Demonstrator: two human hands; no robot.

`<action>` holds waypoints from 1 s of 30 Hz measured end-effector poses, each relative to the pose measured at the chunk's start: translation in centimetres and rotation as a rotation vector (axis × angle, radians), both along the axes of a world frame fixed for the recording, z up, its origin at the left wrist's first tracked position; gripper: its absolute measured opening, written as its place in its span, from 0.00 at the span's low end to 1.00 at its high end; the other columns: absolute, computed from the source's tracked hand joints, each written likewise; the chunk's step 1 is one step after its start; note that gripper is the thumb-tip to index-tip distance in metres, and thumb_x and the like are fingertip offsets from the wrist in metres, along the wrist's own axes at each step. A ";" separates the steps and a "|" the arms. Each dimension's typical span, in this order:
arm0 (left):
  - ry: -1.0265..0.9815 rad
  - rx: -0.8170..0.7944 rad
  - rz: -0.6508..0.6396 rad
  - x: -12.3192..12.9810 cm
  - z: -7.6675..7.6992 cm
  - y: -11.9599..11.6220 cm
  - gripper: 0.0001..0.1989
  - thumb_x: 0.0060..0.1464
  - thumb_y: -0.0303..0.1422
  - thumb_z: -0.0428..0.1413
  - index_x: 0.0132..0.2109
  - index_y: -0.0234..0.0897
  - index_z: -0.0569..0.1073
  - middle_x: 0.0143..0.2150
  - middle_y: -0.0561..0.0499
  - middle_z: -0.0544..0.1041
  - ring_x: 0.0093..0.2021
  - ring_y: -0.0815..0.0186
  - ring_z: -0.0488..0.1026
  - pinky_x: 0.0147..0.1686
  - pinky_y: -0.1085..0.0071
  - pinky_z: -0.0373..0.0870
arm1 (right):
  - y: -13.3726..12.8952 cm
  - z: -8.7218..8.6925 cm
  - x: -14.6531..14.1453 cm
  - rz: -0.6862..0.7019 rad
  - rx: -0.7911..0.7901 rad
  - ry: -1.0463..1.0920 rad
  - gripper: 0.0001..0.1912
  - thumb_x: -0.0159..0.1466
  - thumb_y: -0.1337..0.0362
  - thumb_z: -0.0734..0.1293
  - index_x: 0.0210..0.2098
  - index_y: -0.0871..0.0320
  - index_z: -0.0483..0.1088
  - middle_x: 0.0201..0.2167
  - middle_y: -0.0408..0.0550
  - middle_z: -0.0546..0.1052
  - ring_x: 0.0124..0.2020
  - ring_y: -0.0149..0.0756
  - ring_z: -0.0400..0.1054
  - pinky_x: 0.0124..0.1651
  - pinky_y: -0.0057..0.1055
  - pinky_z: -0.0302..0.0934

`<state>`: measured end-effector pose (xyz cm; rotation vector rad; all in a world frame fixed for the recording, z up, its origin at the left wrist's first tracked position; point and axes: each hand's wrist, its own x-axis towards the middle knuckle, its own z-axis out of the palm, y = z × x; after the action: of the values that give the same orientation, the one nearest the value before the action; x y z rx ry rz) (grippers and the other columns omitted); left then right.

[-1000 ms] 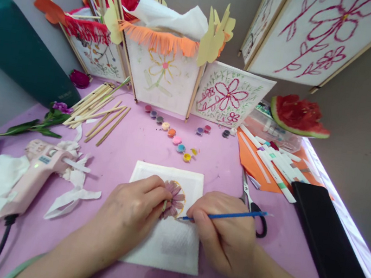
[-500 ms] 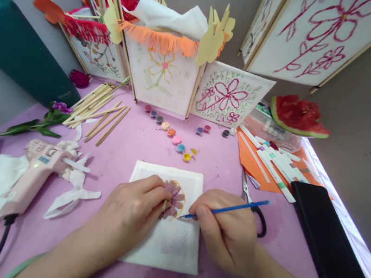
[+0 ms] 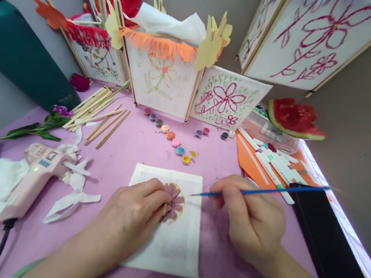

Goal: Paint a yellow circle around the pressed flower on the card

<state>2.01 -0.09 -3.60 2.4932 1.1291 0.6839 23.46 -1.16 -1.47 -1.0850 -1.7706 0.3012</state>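
The left hand (image 3: 134,208) is pinching a pressed purple flower (image 3: 174,201) against the white paper sheet (image 3: 175,245) near the table's front edge. The right hand (image 3: 252,220) is gripping a thin blue-handled paintbrush (image 3: 268,191), bristles hovering just beside the flower.

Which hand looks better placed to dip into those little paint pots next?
Probably the right hand: it holds the blue brush, tip lifted off the white sheet, nearer the paint pots. The left hand pins the flower.
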 end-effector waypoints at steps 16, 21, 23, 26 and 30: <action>0.015 0.074 0.004 0.3 -0.3 -0.2 0.10 0.61 0.27 0.47 0.39 0.39 0.73 0.36 0.50 0.76 0.30 0.64 0.76 0.29 0.67 0.76 | 6.3 -0.8 -0.6 -0.119 0.018 -0.164 0.17 0.68 0.64 0.60 0.23 0.59 0.70 0.24 0.47 0.76 0.28 0.33 0.73 0.33 0.28 0.64; 0.034 0.137 0.057 0.6 -0.1 -0.5 0.08 0.60 0.26 0.47 0.39 0.38 0.71 0.29 0.52 0.76 0.24 0.63 0.74 0.21 0.66 0.74 | 7.2 -1.5 -1.0 -0.098 -0.037 -0.248 0.16 0.68 0.65 0.60 0.26 0.60 0.71 0.24 0.47 0.75 0.28 0.33 0.72 0.34 0.28 0.63; 0.050 0.177 0.077 0.6 -0.1 -0.5 0.09 0.60 0.26 0.47 0.34 0.38 0.70 0.27 0.52 0.76 0.22 0.63 0.74 0.20 0.66 0.73 | 7.4 -1.4 -1.0 -0.075 -0.051 -0.277 0.16 0.68 0.65 0.59 0.26 0.61 0.71 0.24 0.47 0.75 0.27 0.33 0.71 0.33 0.28 0.63; 0.060 0.244 0.100 0.8 -0.2 -0.5 0.11 0.60 0.26 0.46 0.34 0.39 0.71 0.29 0.52 0.78 0.23 0.64 0.75 0.21 0.68 0.74 | 7.2 -0.4 -1.0 -0.070 0.015 -0.216 0.17 0.68 0.65 0.60 0.24 0.60 0.70 0.23 0.46 0.75 0.25 0.31 0.70 0.31 0.27 0.62; 0.015 0.277 0.092 0.7 -0.4 -0.4 0.12 0.61 0.27 0.45 0.34 0.40 0.72 0.30 0.54 0.79 0.24 0.67 0.76 0.21 0.71 0.74 | 6.4 1.4 -1.7 -0.039 -0.001 -0.155 0.17 0.68 0.65 0.60 0.23 0.59 0.69 0.20 0.44 0.73 0.21 0.28 0.68 0.26 0.26 0.59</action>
<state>2.76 -0.44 -3.98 2.6895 1.2356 0.9043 21.79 5.29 -0.04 -1.1689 -1.8827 0.1988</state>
